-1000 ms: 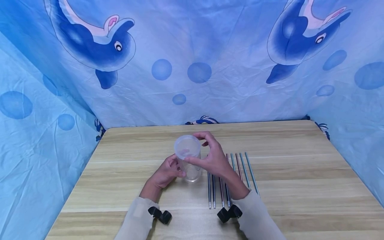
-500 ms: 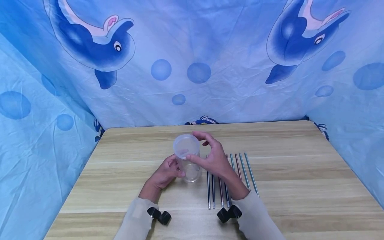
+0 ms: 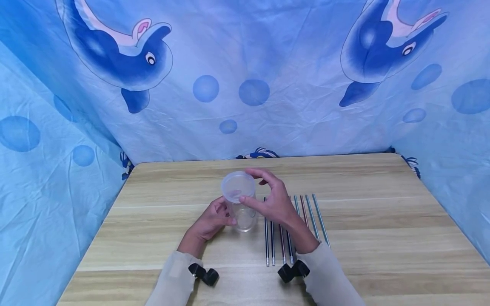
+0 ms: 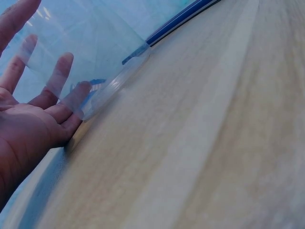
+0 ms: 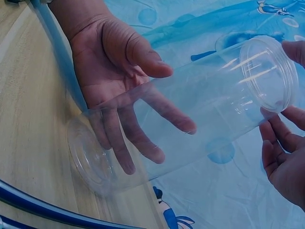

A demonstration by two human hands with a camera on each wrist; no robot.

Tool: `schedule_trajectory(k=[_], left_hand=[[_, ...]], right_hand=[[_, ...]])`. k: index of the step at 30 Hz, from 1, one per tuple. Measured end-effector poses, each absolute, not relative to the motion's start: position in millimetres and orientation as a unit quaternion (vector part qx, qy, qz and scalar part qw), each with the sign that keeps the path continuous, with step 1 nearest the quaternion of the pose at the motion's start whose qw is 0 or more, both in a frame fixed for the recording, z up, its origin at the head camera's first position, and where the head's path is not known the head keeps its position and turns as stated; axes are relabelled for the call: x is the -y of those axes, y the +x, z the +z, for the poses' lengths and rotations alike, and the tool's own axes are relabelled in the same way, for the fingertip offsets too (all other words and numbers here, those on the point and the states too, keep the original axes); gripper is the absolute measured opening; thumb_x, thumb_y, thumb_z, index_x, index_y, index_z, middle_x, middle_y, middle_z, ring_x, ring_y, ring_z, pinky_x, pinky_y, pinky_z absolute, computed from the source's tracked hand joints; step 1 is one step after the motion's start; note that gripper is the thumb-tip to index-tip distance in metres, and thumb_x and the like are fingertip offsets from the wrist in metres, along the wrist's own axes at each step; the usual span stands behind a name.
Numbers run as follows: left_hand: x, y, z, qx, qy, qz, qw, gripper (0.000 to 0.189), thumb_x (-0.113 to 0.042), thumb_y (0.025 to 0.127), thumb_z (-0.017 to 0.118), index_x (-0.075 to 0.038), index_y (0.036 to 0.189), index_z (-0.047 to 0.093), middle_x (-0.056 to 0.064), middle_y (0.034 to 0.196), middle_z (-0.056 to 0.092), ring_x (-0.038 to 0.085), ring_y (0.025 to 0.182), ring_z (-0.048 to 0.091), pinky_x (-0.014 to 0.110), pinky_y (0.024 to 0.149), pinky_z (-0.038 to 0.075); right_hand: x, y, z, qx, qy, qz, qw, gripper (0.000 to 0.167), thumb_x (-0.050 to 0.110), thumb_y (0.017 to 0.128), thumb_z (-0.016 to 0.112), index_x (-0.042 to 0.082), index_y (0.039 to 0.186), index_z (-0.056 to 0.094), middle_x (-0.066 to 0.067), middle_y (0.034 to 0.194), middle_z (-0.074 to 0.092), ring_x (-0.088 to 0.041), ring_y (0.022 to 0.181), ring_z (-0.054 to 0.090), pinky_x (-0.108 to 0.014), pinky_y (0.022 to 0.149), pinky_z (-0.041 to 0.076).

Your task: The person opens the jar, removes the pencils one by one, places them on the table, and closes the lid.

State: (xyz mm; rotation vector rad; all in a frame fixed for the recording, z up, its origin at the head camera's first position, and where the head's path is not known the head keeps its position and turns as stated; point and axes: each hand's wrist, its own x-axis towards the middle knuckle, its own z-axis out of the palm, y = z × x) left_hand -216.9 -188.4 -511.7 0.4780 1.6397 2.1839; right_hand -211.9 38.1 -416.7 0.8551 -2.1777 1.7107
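A tall, clear plastic jar (image 3: 245, 219) stands upright near the middle of the table, topped by a cloudy, see-through lid (image 3: 238, 187). Low on its left side, my left hand (image 3: 209, 219) holds the jar, thumb in front and fingers spread behind the wall. Through the clear wall, these fingers (image 5: 138, 138) show in the right wrist view. From the right, my right hand (image 3: 273, 202) grips the lid's edge between thumb and forefinger. In the left wrist view, the left palm (image 4: 28, 124) lies beside the jar's base.
Several thin pencils (image 3: 272, 244), dark, reddish and teal, lie side by side right of the jar, partly under my right forearm. The wood-grain table (image 3: 160, 238) ends at a blue dolphin-print cloth (image 3: 291, 123) behind and at both sides.
My right thumb has slid slightly right and up along the lid's edge. The left hand and the jar keep their place.
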Motion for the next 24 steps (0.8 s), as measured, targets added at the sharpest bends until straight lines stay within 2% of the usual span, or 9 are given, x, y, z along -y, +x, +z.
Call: schedule_trajectory(k=[12, 18, 24], left_hand=[[187.9, -217.4, -512.4, -0.578, 0.176, 0.777, 0.177, 0.086, -0.001, 0.070, 0.083, -0.007, 0.148, 0.045, 0.010, 0.155, 0.040, 0.023, 0.138, 0.042, 0.031, 0.112, 0.035], [188.2, -219.0, -512.9, -0.581, 0.179, 0.774, 0.176, 0.086, -0.003, 0.070, 0.084, -0.006, 0.147, 0.046, 0.011, 0.154, 0.041, 0.024, 0.140, 0.039, 0.032, 0.114, 0.032], [187.6, -218.2, -513.1, -0.578, 0.175, 0.777, 0.178, 0.087, -0.001, 0.069, 0.084, -0.006, 0.147, 0.046, 0.009, 0.153, 0.042, 0.023, 0.139, 0.040, 0.033, 0.114, 0.033]], right_hand=[[-34.3, -211.5, -417.4, 0.764, 0.299, 0.555, 0.140, 0.064, 0.030, 0.078, 0.081, 0.013, 0.135, 0.059, -0.002, 0.125, 0.059, -0.019, 0.115, 0.053, -0.051, 0.090, 0.045], [-30.9, -208.3, -415.5, 0.778, 0.278, 0.538, 0.166, 0.067, 0.033, 0.073, 0.085, 0.010, 0.131, 0.060, -0.001, 0.120, 0.058, -0.017, 0.110, 0.052, -0.043, 0.088, 0.043], [-26.0, -205.5, -416.8, 0.786, 0.262, 0.524, 0.197, 0.070, 0.035, 0.068, 0.089, 0.008, 0.124, 0.056, -0.002, 0.117, 0.055, -0.018, 0.107, 0.051, -0.042, 0.092, 0.043]])
